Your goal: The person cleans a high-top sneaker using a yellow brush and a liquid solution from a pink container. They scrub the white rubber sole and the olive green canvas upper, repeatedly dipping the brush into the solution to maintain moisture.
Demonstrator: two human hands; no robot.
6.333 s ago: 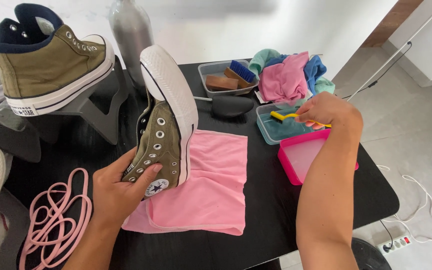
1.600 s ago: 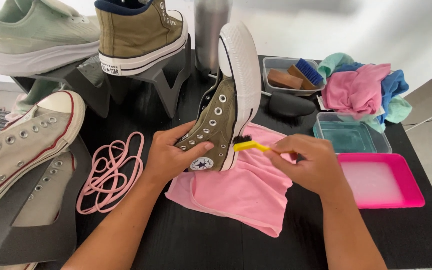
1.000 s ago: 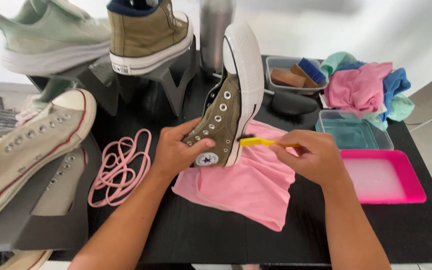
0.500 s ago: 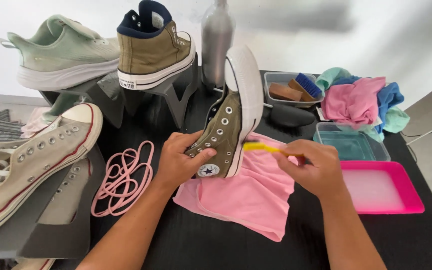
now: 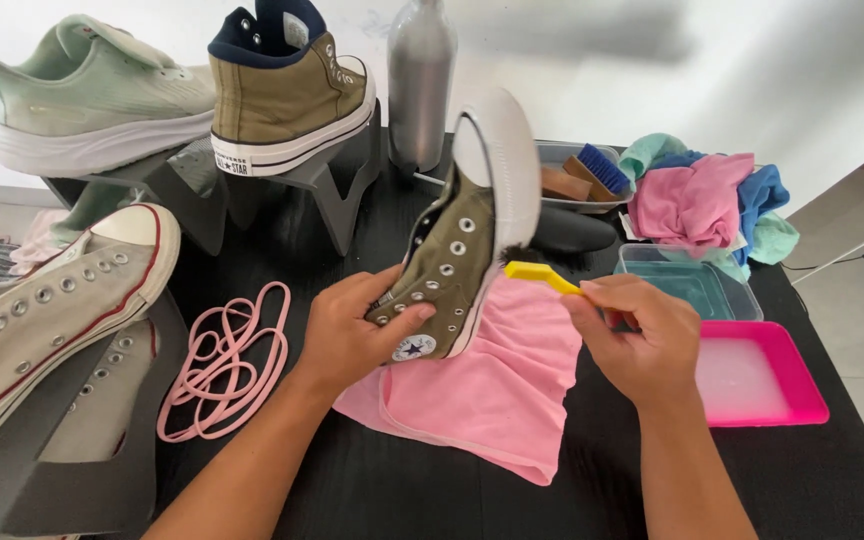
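Olive high-top sneaker stands toe-up, long axis near vertical, mid-surface over pink cloth. Left hand clasps ankle; right hand pinches yellow brush, bristles at sole edge.

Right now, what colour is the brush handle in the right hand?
Yellow brush handle, clearest in the head view.

Bare black table lies open nearest the person; pink laces and pink tray flank it.

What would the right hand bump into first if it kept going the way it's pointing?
Probably the white rubber sole of the olive high-top sneaker. The right hand points up-left, and its yellow-handled brush seems to reach that sole edge already, though depth is unclear.
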